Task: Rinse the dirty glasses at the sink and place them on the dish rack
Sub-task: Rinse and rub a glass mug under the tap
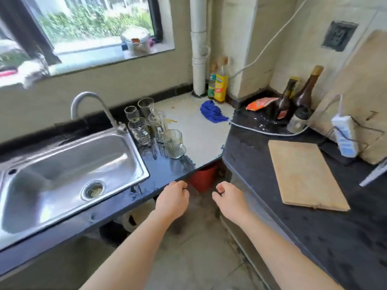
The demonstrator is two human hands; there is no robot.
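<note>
Several clear glasses stand in a cluster on the counter just right of the steel sink. The nearest is a ribbed glass mug at the front of the group. A curved tap rises at the sink's back right corner; no water runs. My left hand and my right hand hover in front of the counter edge, below the glasses, with fingers loosely curled and nothing in them. No dish rack is in sight.
A blue cloth lies on the pale counter behind the glasses. Bottles stand in the corner by a white pipe. On the right counter lie a wooden cutting board, dark bottles, a cable and a power strip. A red bucket sits below.
</note>
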